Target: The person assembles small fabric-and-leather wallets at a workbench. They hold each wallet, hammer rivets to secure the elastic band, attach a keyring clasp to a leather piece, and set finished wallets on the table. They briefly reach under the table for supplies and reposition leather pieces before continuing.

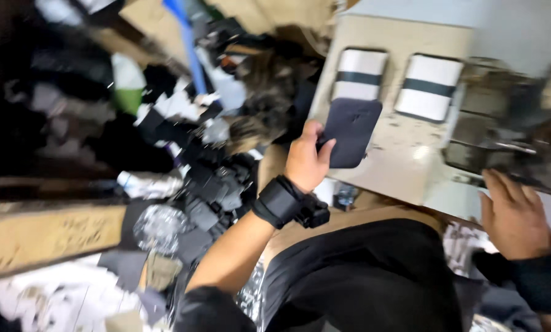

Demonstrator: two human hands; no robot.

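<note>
A dark fabric piece [350,131], roughly rectangular with rounded corners, was held in the left hand [306,161], pinched at its lower left edge between the thumb and the curled fingers, so that most of the piece stood free above the hand and over the near part of a pale worktable [404,166]. It was kept lifted clear of the table rather than laid on it, and its top edge overlapped the lower end of the nearer of two white blocks [359,74], each crossed by a dark band, which lay side by side on the table; the second block [429,86] was set just to the right. A black strap with a small device [291,204] was worn on the left wrist. The right hand [514,215] was laid flat and open, fingers spread, on the table's right edge, with nothing gripped, just below a dark metal machine part [509,129] that was too blurred to be made out further; the hand appeared to be used as a brace. To the left, a heap of dark and pale fabric scraps [195,160] was spread over the floor, beside a flattened cardboard sheet [48,237]. No bin or box with visible contents could be distinguished through the blur. Black clothing [361,276] on the person's lap filled the lower middle.
</note>
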